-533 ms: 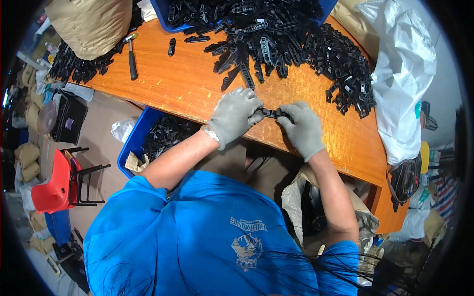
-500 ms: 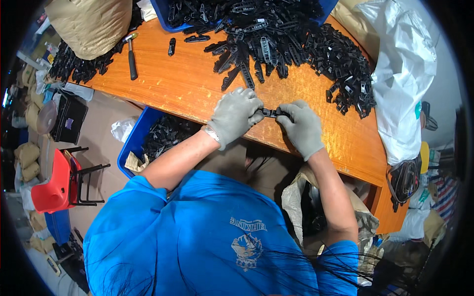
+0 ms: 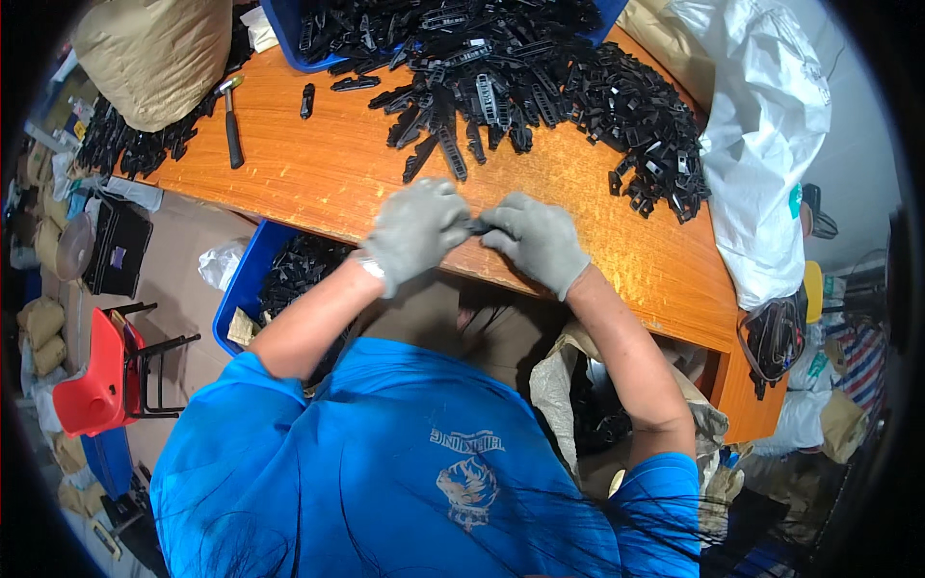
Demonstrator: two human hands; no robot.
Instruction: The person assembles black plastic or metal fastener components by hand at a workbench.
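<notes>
At table edge (image 3: 636,310), fingers (image 3: 500,219) on piece (image 3: 478,227)

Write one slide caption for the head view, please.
Gloved left hand and right hand hold a black part at a wooden table.

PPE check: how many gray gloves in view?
2: one on the left hand, one on the right hand, both at the table's near edge. Others may be hidden from view.

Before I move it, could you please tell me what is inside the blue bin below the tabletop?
The blue bin shows black parts and something brown, paper-like; the left forearm and tabletop cover the rest.
</notes>
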